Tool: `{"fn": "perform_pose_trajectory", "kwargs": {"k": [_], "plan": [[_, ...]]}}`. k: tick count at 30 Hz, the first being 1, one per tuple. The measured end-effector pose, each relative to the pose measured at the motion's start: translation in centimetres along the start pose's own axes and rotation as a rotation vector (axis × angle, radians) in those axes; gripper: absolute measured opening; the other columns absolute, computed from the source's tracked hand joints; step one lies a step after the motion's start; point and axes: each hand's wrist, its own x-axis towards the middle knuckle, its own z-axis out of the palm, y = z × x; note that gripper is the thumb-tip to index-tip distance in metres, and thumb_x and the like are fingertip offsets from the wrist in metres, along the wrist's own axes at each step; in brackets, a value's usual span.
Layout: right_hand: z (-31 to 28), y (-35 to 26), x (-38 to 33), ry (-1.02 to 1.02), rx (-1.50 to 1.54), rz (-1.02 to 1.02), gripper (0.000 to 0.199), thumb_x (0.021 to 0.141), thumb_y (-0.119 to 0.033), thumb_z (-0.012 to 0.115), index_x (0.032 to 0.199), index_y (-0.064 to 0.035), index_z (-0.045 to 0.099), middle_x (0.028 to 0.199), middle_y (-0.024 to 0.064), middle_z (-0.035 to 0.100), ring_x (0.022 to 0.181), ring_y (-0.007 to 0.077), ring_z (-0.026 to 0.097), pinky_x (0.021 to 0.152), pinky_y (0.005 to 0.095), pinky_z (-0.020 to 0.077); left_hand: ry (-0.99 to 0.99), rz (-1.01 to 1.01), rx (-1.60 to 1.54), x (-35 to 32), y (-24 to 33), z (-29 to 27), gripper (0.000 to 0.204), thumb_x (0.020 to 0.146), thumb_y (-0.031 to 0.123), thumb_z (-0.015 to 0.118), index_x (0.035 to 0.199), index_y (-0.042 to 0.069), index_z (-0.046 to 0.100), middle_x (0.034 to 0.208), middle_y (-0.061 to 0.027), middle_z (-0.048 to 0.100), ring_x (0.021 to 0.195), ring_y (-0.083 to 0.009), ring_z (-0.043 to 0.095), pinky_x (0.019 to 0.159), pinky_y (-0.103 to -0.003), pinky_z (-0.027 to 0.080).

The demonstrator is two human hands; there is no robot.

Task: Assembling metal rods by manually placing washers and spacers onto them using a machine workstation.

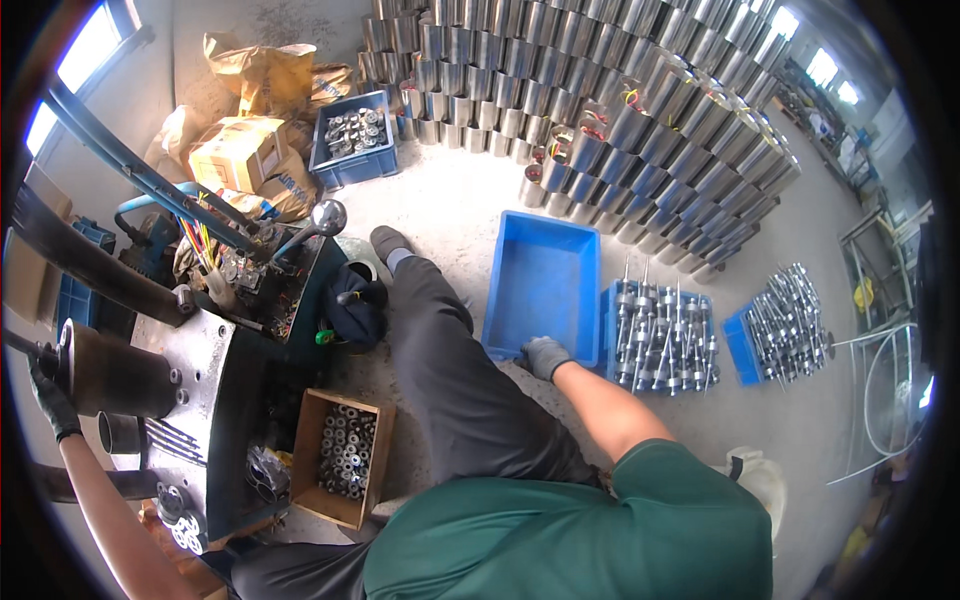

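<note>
My right hand [546, 357], in a grey glove, has its fingers curled over the near rim of a blue plastic bin [545, 280]. Nothing lies inside that bin. Far to the left, my left hand [56, 402], in a dark glove, reaches up beside a thick metal cylinder [118, 368] on a machine. Its fingers close around the end of a dark rod [22, 343], partly hidden near the picture's dark rim. The machine's worn steel plate [205, 375] lies to the right of this hand, with several thin rods on it.
Right of the bin stand a crate of shafted metal rotors [665, 340] and another rotor stack [785, 325]. Steel cylinders [590, 70] are piled behind. A cardboard box of metal rings [347, 450] sits by my legs. A ball-ended lever [326, 217] juts from the machine.
</note>
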Motion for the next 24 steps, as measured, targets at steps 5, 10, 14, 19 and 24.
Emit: {"fn": "perform_pose_trajectory", "kwargs": {"k": [5, 10, 14, 19, 24], "plan": [[-2.5, 1.4, 3.6, -0.109, -0.056, 0.036, 0.044, 0.097, -0.045, 0.062, 0.120, -0.0092, 0.072, 0.119, 0.0169, 0.072, 0.112, 0.0345, 0.069, 0.098, 0.0462, 0.0541, -0.081, 0.099, 0.066, 3.0, -1.4, -2.9, 0.057, 0.105, 0.041, 0.055, 0.144, 0.000, 0.053, 0.137, -0.0138, 0.062, 0.124, -0.0224, 0.059, 0.112, -0.037, 0.044], [-3.2, 4.1, 5.0, -0.064, -0.012, 0.102, 0.052, 0.092, -0.047, 0.067, 0.126, -0.0084, 0.070, 0.124, 0.0179, 0.071, 0.115, 0.0353, 0.068, 0.100, 0.0460, 0.0533, -0.082, 0.110, 0.060, 3.9, -3.4, -4.5, 0.047, 0.104, 0.035, 0.054, 0.137, 0.001, 0.060, 0.130, -0.0111, 0.066, 0.119, -0.0197, 0.062, 0.108, -0.037, 0.047], [-4.1, 3.2, 4.6, -0.011, 0.062, 0.088, 0.059, 0.088, -0.045, 0.073, 0.132, -0.0050, 0.067, 0.129, 0.0193, 0.069, 0.121, 0.0338, 0.065, 0.104, 0.0406, 0.0508, -0.094, 0.289, 0.146, 4.5, -3.9, -5.0, 0.038, 0.102, 0.033, 0.055, 0.122, 0.004, 0.068, 0.101, -0.0039, 0.069, 0.093, -0.0146, 0.063, 0.089, -0.031, 0.051], [-12.4, -4.3, 2.9, 0.688, 0.646, -0.274, 0.036, 0.094, -0.029, 0.071, 0.118, -0.0021, 0.071, 0.113, 0.0193, 0.073, 0.106, 0.0326, 0.071, 0.092, 0.0423, 0.0549, 0.015, 0.187, 0.000, -0.1, -2.1, -2.5, 0.031, 0.103, 0.037, 0.058, 0.104, 0.010, 0.072, 0.086, 0.0011, 0.066, 0.078, -0.0113, 0.060, 0.076, -0.029, 0.050], [-27.8, -15.2, -5.7, 0.764, 1.150, -0.748, 0.031, 0.101, -0.023, 0.056, 0.120, -0.0022, 0.069, 0.107, 0.0093, 0.072, 0.103, 0.0179, 0.067, 0.095, 0.0335, 0.0512, 0.103, -0.014, -0.236, -6.9, 3.2, 6.7, 0.038, 0.098, 0.047, 0.065, 0.096, 0.009, 0.072, 0.073, 0.0020, 0.057, 0.062, -0.0138, 0.057, 0.055, -0.033, 0.055]]}}
